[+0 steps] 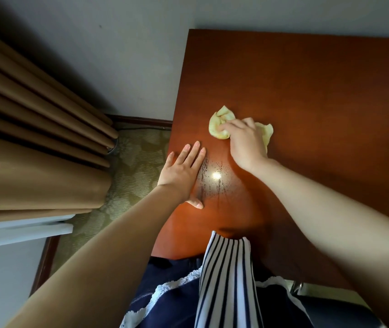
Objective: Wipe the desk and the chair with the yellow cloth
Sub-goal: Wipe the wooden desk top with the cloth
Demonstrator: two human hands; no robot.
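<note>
Cloth (218, 125) (one) in right hand (245, 144).

glossy wood desk (307, 91), crumpled yellow cloth (219, 125)

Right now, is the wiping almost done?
Not yet. Wet streaks near the front of the desk show a part done. The right hand grips the yellow cloth mid-desk while the left hand rests flat. The far desk shows no streaks, and what seems the chair is untouched.
</note>
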